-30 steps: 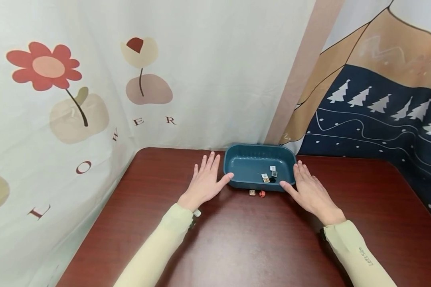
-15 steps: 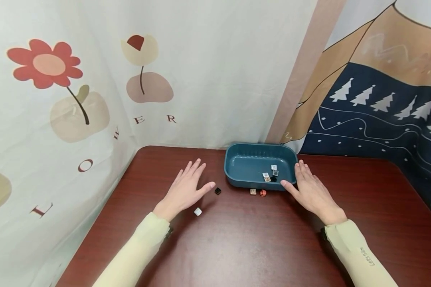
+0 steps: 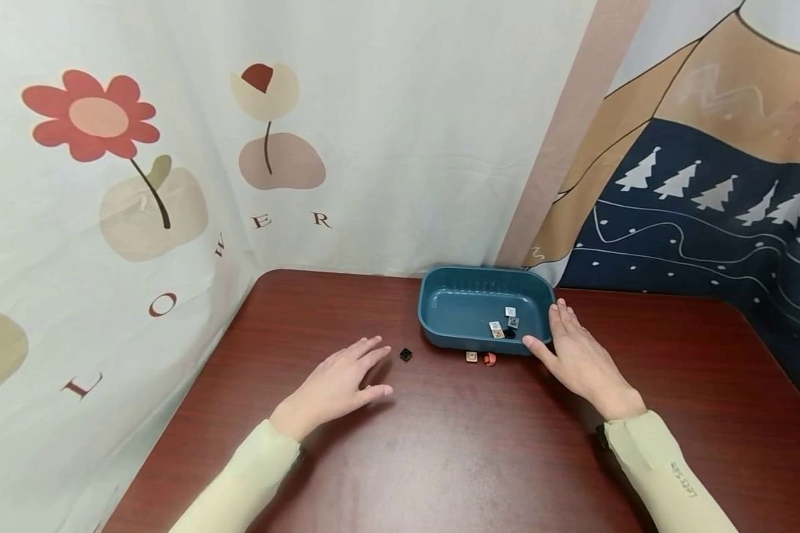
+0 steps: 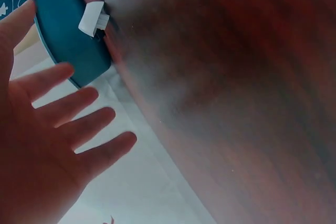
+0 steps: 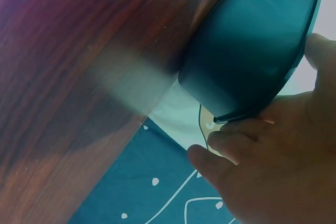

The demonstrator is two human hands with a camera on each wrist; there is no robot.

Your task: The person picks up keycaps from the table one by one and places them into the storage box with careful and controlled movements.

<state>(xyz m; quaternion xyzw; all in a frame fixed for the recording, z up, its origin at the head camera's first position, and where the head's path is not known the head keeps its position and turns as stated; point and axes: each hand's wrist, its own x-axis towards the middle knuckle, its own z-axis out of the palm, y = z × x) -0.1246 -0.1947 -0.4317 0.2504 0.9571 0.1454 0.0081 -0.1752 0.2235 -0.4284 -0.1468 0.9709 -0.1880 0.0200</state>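
My left hand (image 3: 335,386) is held over the table with fingers extended and nothing in it. A small black square piece, like a keycap (image 3: 406,354), lies just past its fingertips. In the left wrist view a white keycap (image 4: 93,18) shows on the table; the head view does not show it. My right hand (image 3: 583,363) touches the right end of a teal rectangular basin (image 3: 433,333), thumb at its front rim and fingers along the side. Several small square pieces, including a white one (image 3: 510,312) and a grey one (image 3: 513,323), lie inside the basin.
A beige square piece (image 3: 471,357) and an orange piece (image 3: 490,359) lie against the basin's front. The dark red wooden table (image 3: 440,459) ends at a printed curtain (image 3: 387,148), and the basin stands near that back edge.
My left hand has moved away from the basin's left side, leftward and toward me, uncovering the black keycap. It now hides the white keycap from the head view. The right hand stays at the basin.
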